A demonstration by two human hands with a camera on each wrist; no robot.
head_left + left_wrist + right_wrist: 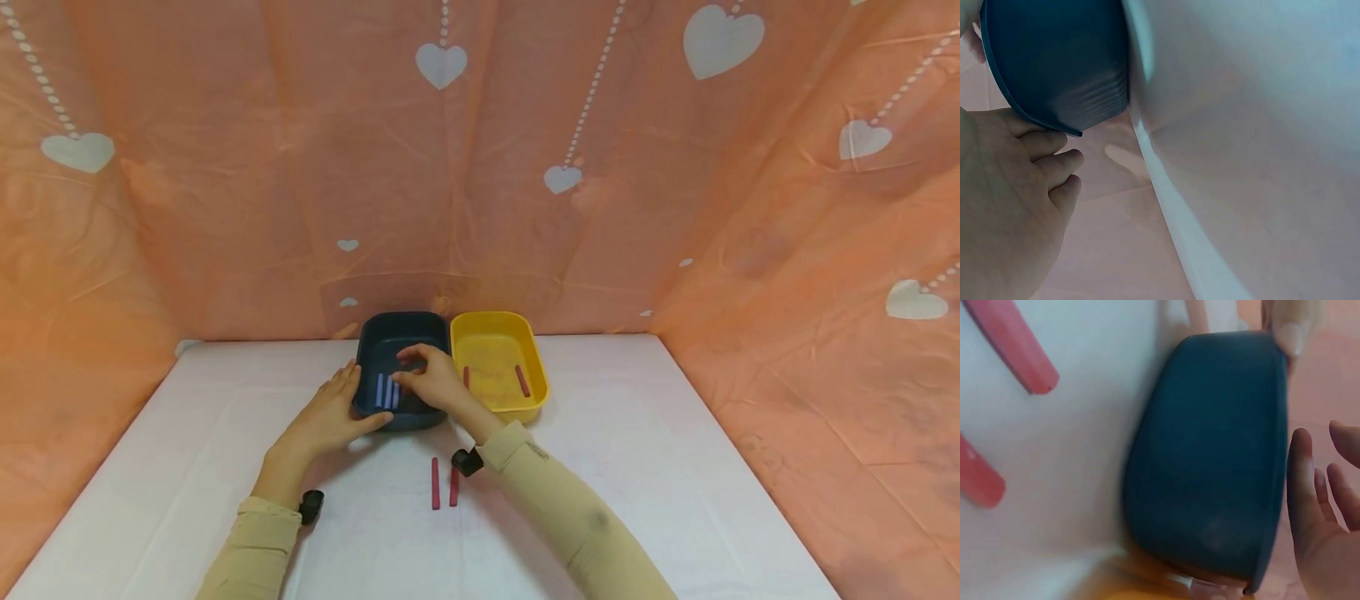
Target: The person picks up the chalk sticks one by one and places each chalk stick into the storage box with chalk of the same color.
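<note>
My left hand (327, 414) holds a corner of the dark blue bin (405, 323), its fingers along the left side and its thumb on the front rim. In the left wrist view the fingers meet the rim of the bin. Over the same bin hovers my right hand (435, 379), with fingers and thumb apart and nothing seen between them in the right wrist view. Short blue sticks (379, 390) lie side by side in the bin, next to the right fingertips. Two red sticks (435, 483) lie on the table in front, one partly covered by the right wrist.
A yellow bin (536, 358) stands against the right side of the dark blue one, holding two red sticks (522, 381). A white cloth covers the table (637, 467). Behind hangs an orange curtain (375, 167) with white hearts.
</note>
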